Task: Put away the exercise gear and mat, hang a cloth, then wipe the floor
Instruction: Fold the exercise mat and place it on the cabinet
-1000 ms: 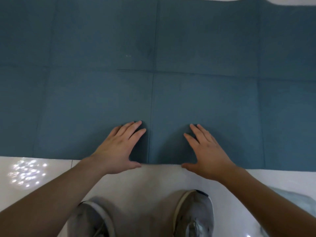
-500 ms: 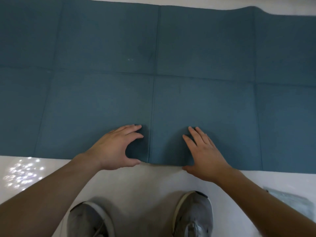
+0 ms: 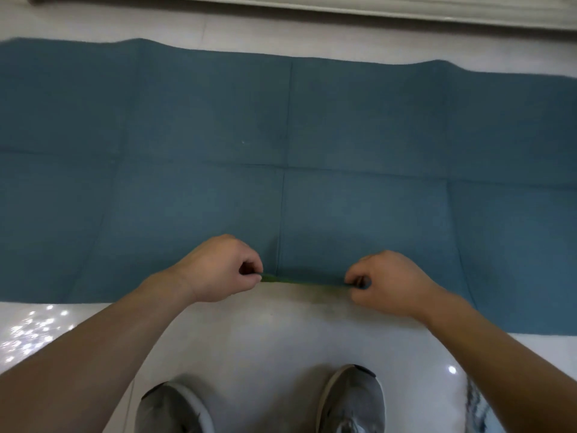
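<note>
Between the left grip (image 3: 220, 269) and the right grip (image 3: 388, 283), the near edge of the blue mat (image 3: 290, 120) is lifted just off the white floor (image 3: 274, 339), showing a greenish strip of its underside. Both grips are curled tight. Each pinches that edge between thumb and fingers, one on either side of a crease that runs away from me. Beyond the grips the mat lies flat, reaching well out past both of them to either side.

I judge the fold is only starting. To do it well I would raise both grips together, keep the edge taut between them, and carry it over to the far edge so the mat bends along the long crease ahead of the grips. An uneven lift would skew the fold, and the ends out past each grip may drag.
</note>
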The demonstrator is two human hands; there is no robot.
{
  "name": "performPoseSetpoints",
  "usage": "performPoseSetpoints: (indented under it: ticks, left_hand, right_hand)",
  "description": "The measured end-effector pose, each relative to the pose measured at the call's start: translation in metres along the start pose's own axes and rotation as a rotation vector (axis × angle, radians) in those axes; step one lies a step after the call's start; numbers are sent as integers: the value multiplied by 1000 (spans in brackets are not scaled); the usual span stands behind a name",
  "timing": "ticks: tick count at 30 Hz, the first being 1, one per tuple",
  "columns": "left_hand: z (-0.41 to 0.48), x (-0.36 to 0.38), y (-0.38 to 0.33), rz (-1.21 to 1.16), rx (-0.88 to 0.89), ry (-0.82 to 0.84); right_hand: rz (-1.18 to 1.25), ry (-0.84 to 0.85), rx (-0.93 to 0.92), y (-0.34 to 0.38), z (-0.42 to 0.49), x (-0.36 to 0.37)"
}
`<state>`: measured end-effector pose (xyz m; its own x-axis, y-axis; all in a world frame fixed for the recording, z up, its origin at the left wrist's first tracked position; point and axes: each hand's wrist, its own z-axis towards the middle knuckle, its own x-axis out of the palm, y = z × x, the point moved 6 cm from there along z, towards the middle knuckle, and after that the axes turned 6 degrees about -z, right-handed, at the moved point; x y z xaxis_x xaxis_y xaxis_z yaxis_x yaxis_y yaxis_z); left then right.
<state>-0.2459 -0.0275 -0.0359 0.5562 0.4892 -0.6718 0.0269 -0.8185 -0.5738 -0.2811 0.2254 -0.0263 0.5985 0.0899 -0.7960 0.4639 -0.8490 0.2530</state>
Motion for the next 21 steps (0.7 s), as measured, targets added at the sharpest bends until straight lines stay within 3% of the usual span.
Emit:
performPoseSetpoints:
  ticks: [13,21]
  left_hand:
    - [33,-113,-47,92,107,-124]
    - [59,-179,-66,148,158,-111]
  right_hand:
    - [32,-164,42,-8,13,-119]
    - [15,-205,113,-10,26,-191]
